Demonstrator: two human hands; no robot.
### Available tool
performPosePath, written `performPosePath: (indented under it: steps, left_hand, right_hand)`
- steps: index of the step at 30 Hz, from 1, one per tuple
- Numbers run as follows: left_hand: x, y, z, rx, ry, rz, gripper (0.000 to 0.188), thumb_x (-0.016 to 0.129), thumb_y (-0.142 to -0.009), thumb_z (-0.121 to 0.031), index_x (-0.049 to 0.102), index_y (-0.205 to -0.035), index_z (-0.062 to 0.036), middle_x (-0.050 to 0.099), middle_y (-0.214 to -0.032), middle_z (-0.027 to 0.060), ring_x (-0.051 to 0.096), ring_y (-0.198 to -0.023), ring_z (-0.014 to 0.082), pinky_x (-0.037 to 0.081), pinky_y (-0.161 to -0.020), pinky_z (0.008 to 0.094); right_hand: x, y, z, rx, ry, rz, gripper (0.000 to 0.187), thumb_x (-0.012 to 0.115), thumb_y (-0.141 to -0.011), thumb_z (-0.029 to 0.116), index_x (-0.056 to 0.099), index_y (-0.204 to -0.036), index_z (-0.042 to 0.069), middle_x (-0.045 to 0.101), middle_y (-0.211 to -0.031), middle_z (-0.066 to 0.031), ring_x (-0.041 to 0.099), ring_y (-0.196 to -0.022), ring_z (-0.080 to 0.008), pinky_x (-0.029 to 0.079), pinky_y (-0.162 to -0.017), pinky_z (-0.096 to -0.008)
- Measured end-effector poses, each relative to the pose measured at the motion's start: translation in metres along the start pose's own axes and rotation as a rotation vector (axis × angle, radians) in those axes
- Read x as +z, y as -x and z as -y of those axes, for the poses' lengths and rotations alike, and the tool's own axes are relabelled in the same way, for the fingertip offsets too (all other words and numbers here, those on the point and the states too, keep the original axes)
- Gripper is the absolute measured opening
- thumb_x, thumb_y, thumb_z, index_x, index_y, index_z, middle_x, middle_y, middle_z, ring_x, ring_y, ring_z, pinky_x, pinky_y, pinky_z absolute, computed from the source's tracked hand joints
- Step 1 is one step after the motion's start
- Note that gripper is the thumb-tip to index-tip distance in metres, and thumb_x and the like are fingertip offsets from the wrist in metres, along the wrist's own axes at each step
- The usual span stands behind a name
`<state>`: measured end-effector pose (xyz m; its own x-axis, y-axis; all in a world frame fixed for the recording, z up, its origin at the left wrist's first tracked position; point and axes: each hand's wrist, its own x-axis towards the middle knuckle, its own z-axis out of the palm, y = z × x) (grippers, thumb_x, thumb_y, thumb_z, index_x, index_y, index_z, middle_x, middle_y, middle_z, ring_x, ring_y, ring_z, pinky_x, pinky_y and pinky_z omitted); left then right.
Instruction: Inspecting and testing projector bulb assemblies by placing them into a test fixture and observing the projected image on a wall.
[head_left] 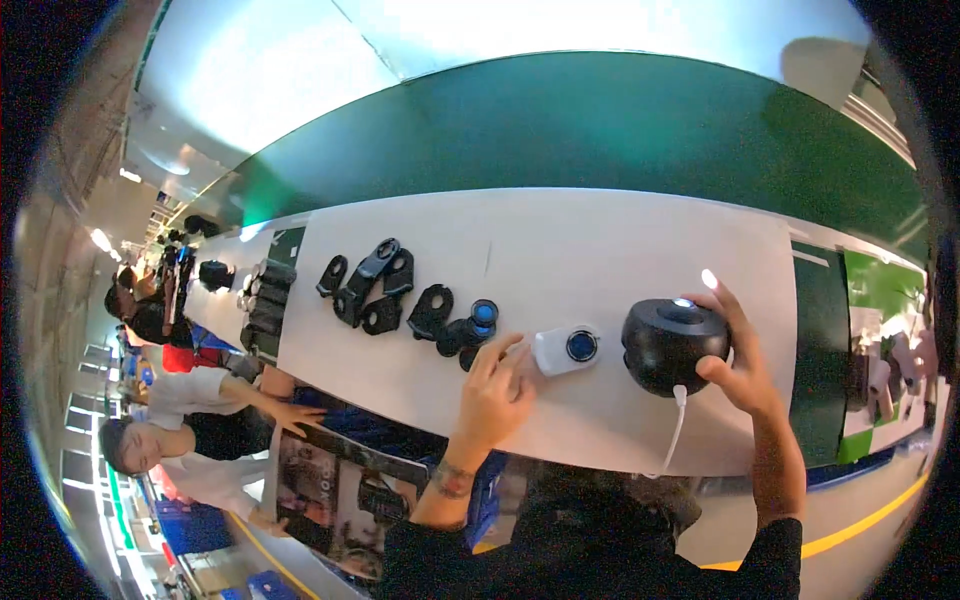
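At the right of the table stands a black round device [672, 350] with a lit spot on top and a white cable [676, 430] at its front. My right hand [745, 355] grips its right side, thumb low and a finger near the top. My left hand [490, 392] rests lower on the table with its fingers bent and apart, nothing visible in them. Beside its fingertips lies a white device [562, 350] with a dark round lens; whether they touch is unclear. Just behind that hand is a black part [481, 318] with a blue round face, partly covered.
Several black flat parts with round holes [378, 285] lie on the left half of the white table [620, 235]. A green panel [560, 120] runs along the back. To the left, a person [195, 430] holds a dark printed box [340, 500] beside the table edge.
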<state>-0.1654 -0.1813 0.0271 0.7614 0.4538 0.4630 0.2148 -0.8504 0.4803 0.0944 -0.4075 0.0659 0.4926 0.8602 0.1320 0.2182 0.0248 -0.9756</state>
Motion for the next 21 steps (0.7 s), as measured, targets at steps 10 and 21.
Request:
performPosePath:
  steps: [10, 21]
  left_hand:
    - [-0.072, -0.021, 0.102, -0.251, -0.179, -0.186, 0.035, 0.075, -0.081, -0.017, 0.062, -0.111, -0.0042, 0.061, -0.111, 0.013, 0.057, -0.104, 0.034, 0.045, -0.092, 0.0434]
    - [-0.074, -0.024, 0.103, -0.181, -0.269, 0.026, 0.034, 0.073, -0.082, -0.02, 0.065, -0.112, -0.0069, 0.061, -0.118, 0.0115, 0.053, -0.109, 0.0322, 0.043, -0.095, 0.0429]
  right_hand:
    - [-0.021, -0.011, 0.033, -0.131, 0.437, -0.164, 0.091, 0.072, -0.079, 0.057, 0.042, -0.143, 0.001, 0.055, -0.136, -0.0191, 0.053, -0.126, -0.0311, 0.038, -0.106, -0.0417]
    - [0.153, -0.156, 0.072, -0.428, 1.02, 0.699, 0.055, 0.076, -0.078, 0.021, 0.055, -0.125, 0.003, 0.061, -0.114, -0.0169, 0.061, -0.106, -0.0337, 0.05, -0.089, -0.0427]
